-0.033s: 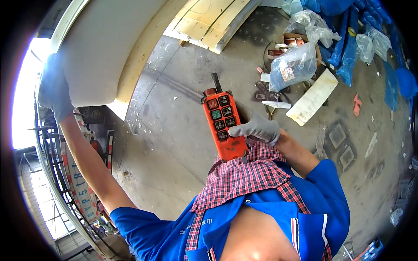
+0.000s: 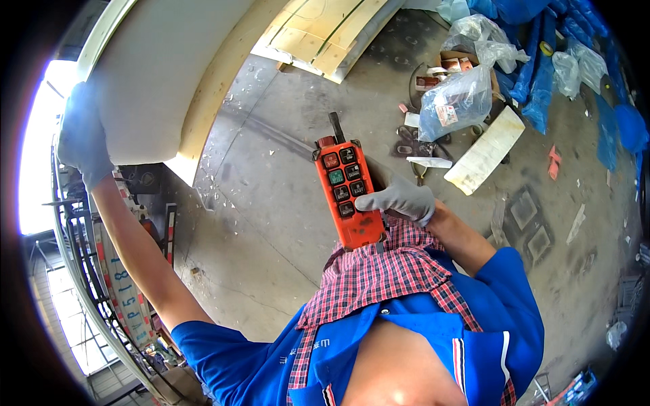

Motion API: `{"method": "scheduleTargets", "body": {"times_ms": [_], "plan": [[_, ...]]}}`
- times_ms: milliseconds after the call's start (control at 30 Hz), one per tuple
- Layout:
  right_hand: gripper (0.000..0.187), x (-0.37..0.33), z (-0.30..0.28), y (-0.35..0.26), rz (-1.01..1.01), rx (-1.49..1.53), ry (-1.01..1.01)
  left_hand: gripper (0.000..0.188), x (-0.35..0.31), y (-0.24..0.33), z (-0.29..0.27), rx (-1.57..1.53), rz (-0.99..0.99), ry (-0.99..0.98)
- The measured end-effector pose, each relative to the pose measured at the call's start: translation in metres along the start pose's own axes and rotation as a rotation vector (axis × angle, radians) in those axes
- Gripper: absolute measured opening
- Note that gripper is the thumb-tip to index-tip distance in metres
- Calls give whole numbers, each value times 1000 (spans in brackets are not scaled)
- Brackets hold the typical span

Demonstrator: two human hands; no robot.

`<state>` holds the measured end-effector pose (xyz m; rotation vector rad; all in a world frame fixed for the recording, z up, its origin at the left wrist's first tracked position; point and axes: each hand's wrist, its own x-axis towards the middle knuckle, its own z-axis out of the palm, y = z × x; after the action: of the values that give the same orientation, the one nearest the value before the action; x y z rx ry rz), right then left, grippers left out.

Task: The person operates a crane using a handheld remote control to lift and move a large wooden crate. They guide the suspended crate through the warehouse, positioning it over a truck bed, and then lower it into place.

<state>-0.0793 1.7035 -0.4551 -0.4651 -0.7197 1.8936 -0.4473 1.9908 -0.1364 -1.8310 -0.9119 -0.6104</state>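
My right hand (image 2: 403,201), in a grey glove, is closed around an orange crane remote control (image 2: 349,193) in front of my waist. Its thumb lies over the front, beside the lower black buttons; the other fingers are hidden behind. A short black antenna sticks up from the remote's top. My left arm stretches out to the far left. There my gloved left hand (image 2: 84,139) lies against the end of a large curved white panel (image 2: 172,74) with a pale wooden edge. Its fingers look extended along the panel, though glare blurs them.
Beyond stands another curved wooden panel (image 2: 318,34). At the far right are clear plastic bags (image 2: 457,101), blue sheeting (image 2: 538,74) and an off-white board (image 2: 485,150) on the concrete floor (image 2: 271,203). A red-and-white striped frame (image 2: 125,284) stands below my left arm.
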Motion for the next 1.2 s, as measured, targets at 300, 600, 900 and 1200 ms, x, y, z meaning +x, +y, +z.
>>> {"method": "scheduleTargets", "body": {"times_ms": [300, 600, 900, 1200], "plan": [[77, 80, -19, -15, 63, 129, 57, 33, 40, -47, 79, 178, -100, -152], [79, 214, -62, -103, 71, 75, -45, 32, 88, -62, 161, 443, -283, -287], [89, 321, -109, -163, -3, -28, -105, 29, 102, -103, 248, 365, -251, -250], [98, 412, -174, -180, 51, 113, 7, 26, 163, -83, 312, -92, -547, -215]]}}
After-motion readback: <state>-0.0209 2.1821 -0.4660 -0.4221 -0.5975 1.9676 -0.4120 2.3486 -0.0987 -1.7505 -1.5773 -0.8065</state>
